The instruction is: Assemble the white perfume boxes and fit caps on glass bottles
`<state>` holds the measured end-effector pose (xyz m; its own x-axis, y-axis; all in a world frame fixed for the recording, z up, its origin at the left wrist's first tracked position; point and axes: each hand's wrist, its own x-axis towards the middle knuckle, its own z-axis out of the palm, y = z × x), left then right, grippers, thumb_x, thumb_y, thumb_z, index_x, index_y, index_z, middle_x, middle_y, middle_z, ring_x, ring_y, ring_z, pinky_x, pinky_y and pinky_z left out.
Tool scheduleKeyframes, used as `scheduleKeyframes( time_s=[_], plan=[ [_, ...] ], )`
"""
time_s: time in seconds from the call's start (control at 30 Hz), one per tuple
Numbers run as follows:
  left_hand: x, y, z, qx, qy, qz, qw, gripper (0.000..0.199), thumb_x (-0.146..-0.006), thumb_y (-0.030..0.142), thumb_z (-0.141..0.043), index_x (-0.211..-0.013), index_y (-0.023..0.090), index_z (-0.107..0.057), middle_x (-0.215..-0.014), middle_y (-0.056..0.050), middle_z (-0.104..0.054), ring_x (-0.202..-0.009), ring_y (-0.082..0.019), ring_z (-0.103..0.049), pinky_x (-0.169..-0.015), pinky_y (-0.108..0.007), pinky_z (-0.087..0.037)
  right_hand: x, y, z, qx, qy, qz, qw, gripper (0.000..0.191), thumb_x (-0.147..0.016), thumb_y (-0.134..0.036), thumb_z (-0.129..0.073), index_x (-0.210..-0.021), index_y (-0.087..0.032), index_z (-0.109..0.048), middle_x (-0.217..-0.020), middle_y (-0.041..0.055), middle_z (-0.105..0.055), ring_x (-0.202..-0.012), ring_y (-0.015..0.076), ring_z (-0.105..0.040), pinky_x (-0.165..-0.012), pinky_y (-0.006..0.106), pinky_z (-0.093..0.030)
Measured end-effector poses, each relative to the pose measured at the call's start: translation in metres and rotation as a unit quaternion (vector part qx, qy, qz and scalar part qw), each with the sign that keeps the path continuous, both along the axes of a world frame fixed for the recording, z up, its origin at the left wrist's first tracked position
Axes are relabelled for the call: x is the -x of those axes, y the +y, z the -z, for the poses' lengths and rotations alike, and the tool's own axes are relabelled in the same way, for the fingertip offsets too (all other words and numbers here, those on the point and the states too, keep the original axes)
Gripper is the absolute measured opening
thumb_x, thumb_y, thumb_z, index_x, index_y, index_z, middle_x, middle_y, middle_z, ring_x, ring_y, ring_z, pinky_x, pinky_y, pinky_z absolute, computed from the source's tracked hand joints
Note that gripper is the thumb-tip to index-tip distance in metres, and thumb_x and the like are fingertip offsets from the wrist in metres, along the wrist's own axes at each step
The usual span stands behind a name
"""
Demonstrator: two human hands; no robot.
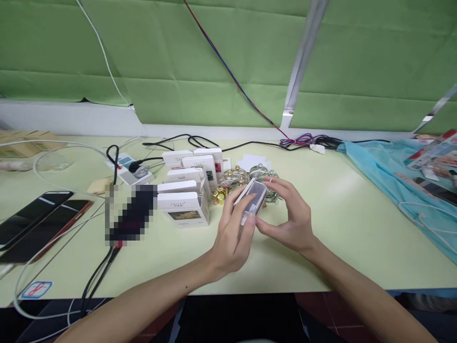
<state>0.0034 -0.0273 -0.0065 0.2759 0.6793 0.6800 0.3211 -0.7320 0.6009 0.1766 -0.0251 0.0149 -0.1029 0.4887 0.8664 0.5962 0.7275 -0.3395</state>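
Between my two hands is a small white cardboard box (260,191), tilted, its top open toward me and its pale inside showing. My left hand (233,233) grips the box from the left, with one finger reaching into the opening and the thumb at its near end. Curved around the right side, my right hand (293,216) holds it with thumb and fingertips. Just behind are several clear glass bottles (233,176), partly hidden by the box and hands. A cluster of gold caps (219,195) lies left of the box.
Several white printed boxes (183,209) stand in rows on the left. Farther left are a power strip (128,169), two phones (34,214), cables and a pixelated dark object (132,214). Black cable (246,144) runs along the back. Blue plastic sheeting (385,166) covers the right side.
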Motion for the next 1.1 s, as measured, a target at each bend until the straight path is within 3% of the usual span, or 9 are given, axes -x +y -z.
scheduleKeyframes(
  time_s=[0.77,1.1],
  plan=[
    [0.0019,-0.0010,0.0005,0.031,0.003,0.008,0.999,0.050,-0.109,0.026,-0.036,-0.158,0.030,-0.040,-0.156,-0.009,-0.045,-0.147,-0.023,-0.042,-0.123,-0.042,-0.038,0.0035,-0.0002,0.0080,-0.005,0.049,-0.010,0.999,0.062,-0.075,-0.021,-0.084,-0.131,-0.022,-0.058,-0.124,0.0158,-0.068,-0.118,0.0325,-0.068,-0.097,0.054,-0.061],
    [0.0011,-0.0020,-0.0003,0.051,0.004,0.013,0.999,0.051,-0.109,0.029,-0.034,-0.161,0.030,-0.035,-0.157,-0.009,-0.046,-0.147,-0.024,-0.043,-0.124,-0.047,-0.037,0.0073,-0.0022,0.0068,-0.009,0.040,0.006,0.999,0.058,-0.077,-0.018,-0.080,-0.130,-0.023,-0.058,-0.130,0.0166,-0.065,-0.119,0.0321,-0.067,-0.097,0.054,-0.061]
  ],
)
